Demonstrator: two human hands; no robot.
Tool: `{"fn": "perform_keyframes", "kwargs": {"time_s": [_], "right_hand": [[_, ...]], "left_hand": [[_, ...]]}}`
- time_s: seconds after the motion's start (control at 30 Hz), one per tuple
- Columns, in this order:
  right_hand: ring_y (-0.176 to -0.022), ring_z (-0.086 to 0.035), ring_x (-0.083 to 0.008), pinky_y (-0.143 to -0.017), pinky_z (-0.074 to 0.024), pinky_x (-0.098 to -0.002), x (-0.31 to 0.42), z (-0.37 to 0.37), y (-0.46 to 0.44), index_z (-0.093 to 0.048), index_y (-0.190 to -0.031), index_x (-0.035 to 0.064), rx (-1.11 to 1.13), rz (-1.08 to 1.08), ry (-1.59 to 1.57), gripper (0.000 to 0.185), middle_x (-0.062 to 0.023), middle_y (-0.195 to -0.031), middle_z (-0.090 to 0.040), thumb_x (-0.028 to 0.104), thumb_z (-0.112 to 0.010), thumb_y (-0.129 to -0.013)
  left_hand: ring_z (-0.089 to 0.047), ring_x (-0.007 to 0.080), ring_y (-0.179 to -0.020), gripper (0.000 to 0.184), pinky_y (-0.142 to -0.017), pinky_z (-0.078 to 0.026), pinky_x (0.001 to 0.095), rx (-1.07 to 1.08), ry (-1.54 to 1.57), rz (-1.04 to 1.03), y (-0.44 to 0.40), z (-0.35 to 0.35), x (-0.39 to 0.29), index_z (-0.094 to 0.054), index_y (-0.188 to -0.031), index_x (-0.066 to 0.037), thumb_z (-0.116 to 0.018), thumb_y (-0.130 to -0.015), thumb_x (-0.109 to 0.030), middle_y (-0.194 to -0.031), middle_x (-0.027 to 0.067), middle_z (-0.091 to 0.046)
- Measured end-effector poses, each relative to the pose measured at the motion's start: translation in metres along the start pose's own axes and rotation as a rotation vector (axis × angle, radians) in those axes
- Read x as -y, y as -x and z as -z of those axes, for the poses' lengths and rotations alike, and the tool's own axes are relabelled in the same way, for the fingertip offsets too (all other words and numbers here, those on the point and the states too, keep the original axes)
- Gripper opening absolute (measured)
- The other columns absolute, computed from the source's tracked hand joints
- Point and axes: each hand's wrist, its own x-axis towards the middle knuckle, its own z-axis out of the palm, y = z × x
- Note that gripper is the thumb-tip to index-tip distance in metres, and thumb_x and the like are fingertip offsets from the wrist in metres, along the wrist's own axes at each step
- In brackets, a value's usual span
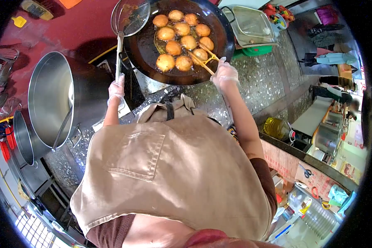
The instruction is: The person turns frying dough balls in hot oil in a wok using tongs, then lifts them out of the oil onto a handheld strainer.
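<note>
My left hand [117, 90], in a clear plastic glove, is closed around the long handle of a round mesh strainer [131, 17]. The strainer's basket is over the left rim of a big dark wok [225, 43]. Several round golden-brown fried dough balls [182, 29] float in the oil there. With its gloved fingers closed, my right hand [226, 75] grips a pair of wooden chopsticks [201, 63] tied with a yellow band. Their tips are spread around a dough ball [200, 54] near the wok's right side; whether they touch it I cannot tell.
A tall steel pot [89, 93] with a ladle [63, 128] stands on my left. Beyond the wok's right side is a rectangular tray [250, 25]. An oil jug [275, 128] sits to my right on the speckled counter [256, 74]. Another person [335, 94] is farther off.
</note>
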Motion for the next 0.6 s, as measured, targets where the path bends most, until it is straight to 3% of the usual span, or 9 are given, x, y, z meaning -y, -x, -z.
{"fn": "perform_keyframes", "kwargs": {"time_s": [0.13, 0.17, 0.2, 0.27, 0.3, 0.33, 0.47, 0.53, 0.6], "right_hand": [[-0.105, -0.06, -0.0299, -0.088, -0.0479, -0.0365, -0.011, 0.004, -0.005, -0.034, -0.135, -0.0059, 0.175, -0.038, -0.369, 0.089, -0.0189, -0.112, -0.062, 0.04, -0.073, -0.07], [-0.098, -0.062, -0.0314, -0.085, -0.047, -0.0377, -0.015, 0.004, -0.005, -0.049, -0.125, -0.0029, 0.145, -0.034, -0.448, 0.077, -0.0186, -0.103, -0.065, 0.041, -0.075, -0.067], [-0.098, -0.062, -0.0314, -0.085, -0.047, -0.0377, -0.024, -0.01, -0.016, -0.049, -0.125, -0.0029, 0.144, -0.032, -0.445, 0.077, -0.0186, -0.103, -0.065, 0.041, -0.075, -0.067], [-0.085, -0.063, -0.026, -0.077, -0.0465, -0.0354, -0.042, -0.051, -0.043, -0.061, -0.11, -0.0007, 0.251, 0.007, -0.865, 0.063, -0.0135, -0.094, -0.066, 0.041, -0.077, -0.066], [-0.075, -0.059, -0.0207, -0.07, -0.0445, -0.0334, -0.039, -0.037, -0.03, -0.066, -0.097, -0.0025, 0.272, 0.023, -1.061, 0.052, -0.0094, -0.085, -0.065, 0.038, -0.078, -0.065], [-0.075, -0.059, -0.0207, -0.07, -0.0445, -0.0334, -0.04, -0.038, -0.031, -0.066, -0.097, -0.0025, 0.272, 0.022, -1.06, 0.052, -0.0094, -0.085, -0.065, 0.038, -0.078, -0.065], [-0.064, -0.055, -0.0158, -0.059, -0.0434, -0.0303, -0.046, -0.036, -0.032, -0.065, -0.09, -0.0032, 0.387, -0.163, -1.306, 0.049, -0.0069, -0.077, -0.061, 0.037, -0.08, -0.067], [-0.055, -0.053, -0.014, -0.049, -0.0422, -0.0276, -0.046, -0.033, -0.032, -0.064, -0.085, -0.0013, 0.471, -0.25, -1.483, 0.046, -0.0056, -0.069, -0.057, 0.037, -0.081, -0.066], [-0.055, -0.053, -0.0123, -0.048, -0.0419, -0.0249, -0.047, -0.029, -0.031, -0.063, -0.086, 0.0031, 0.5, -0.235, -1.469, 0.041, -0.0041, -0.07, -0.057, 0.038, -0.078, -0.07]], "left_hand": [[-0.066, 0.0322, -0.072, 0.074, -0.067, -0.05, 0.0404, 0.027, 0.005, 0.057, 0.005, 0.003, -0.007, -0.063, -0.091, 0.005, -0.052, -0.08, -0.067, -0.077, 0.0221, -0.064], [-0.066, 0.0322, -0.072, 0.074, -0.067, -0.05, 0.0404, 0.026, 0.009, 0.058, 0.005, 0.004, -0.007, -0.063, -0.091, 0.005, -0.052, -0.08, -0.067, -0.077, 0.0221, -0.064], [-0.065, 0.0343, -0.076, 0.074, -0.07, -0.049, 0.041, 0.016, -0.008, 0.049, 0.006, 0.004, -0.008, -0.063, -0.092, 0.006, -0.052, -0.081, -0.067, -0.08, 0.0234, -0.065], [-0.065, 0.0364, -0.081, 0.075, -0.073, -0.049, 0.0416, 0.007, -0.025, 0.04, 0.001, 0.0, -0.001, -0.063, -0.094, 0.006, -0.051, -0.081, -0.067, -0.084, 0.0248, -0.065], [-0.06, 0.0289, -0.065, 0.066, -0.061, -0.047, 0.039, -0.062, -0.047, -0.035, -0.011, -0.008, 0.013, -0.059, -0.083, 0.003, -0.054, -0.082, -0.063, -0.071, 0.018, -0.06], [-0.055, 0.0213, -0.048, 0.06, -0.048, -0.044, 0.0364, -0.13, -0.07, -0.11, -0.014, -0.01, 0.016, -0.055, -0.072, 0.0, -0.056, -0.084, -0.059, -0.058, 0.0112, -0.055], [-0.055, 0.0211, -0.049, 0.061, -0.049, -0.044, 0.0368, -0.093, -0.032, -0.081, -0.009, -0.006, 0.01, -0.056, -0.073, 0.0, -0.055, -0.084, -0.059, -0.059, 0.0111, -0.056], [-0.059, 0.0422, -0.1, 0.077, -0.083, -0.046, 0.0438, 0.016, -0.072, 0.016, -0.004, 0.0, 0.002, -0.063, -0.097, 0.007, -0.049, -0.081, -0.067, -0.096, 0.0295, -0.063], [-0.059, 0.0422, -0.1, 0.078, -0.083, -0.046, 0.0439, 0.018, -0.059, 0.013, -0.007, -0.002, 0.006, -0.063, -0.097, 0.007, -0.049, -0.081, -0.068, -0.096, 0.0295, -0.063]]}}
